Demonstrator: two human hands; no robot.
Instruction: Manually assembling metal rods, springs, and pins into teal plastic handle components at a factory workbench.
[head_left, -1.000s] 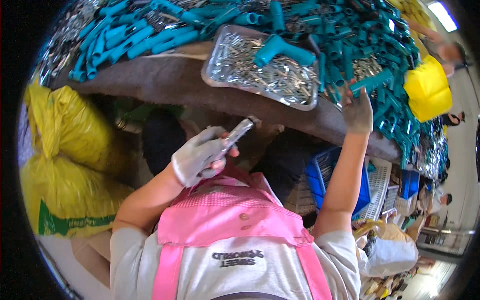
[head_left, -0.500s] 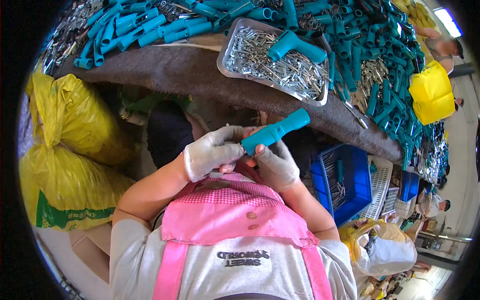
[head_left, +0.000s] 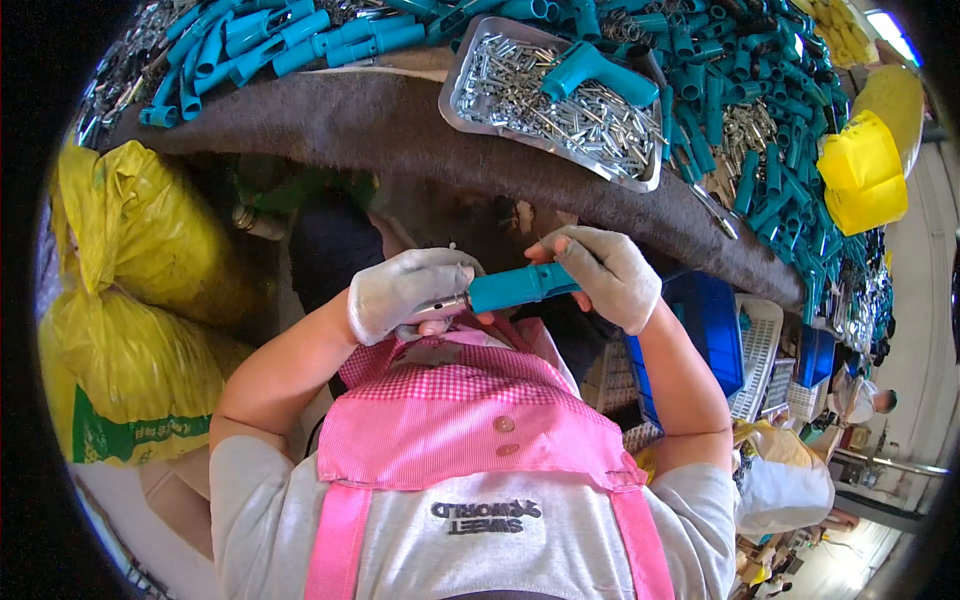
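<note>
One teal tube (head_left: 515, 288), its left end meeting a silver metal piece (head_left: 445, 307) wrapped in the closed fingers of the left hand (head_left: 405, 293), its right end beneath the half-curled fingers of the right hand (head_left: 612, 277), firmness of hold indeterminable; one tray (head_left: 645, 183) of metal pins (head_left: 525, 85), beyond the right fingers.

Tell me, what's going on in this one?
A gloved person is handling a teal tube. The left hand grips a silvery metal piece that meets the tube's left end; whether it goes inside is hidden. The right hand is at the other end. Beyond, a tray of metal pins sits by piled teal parts.
</note>
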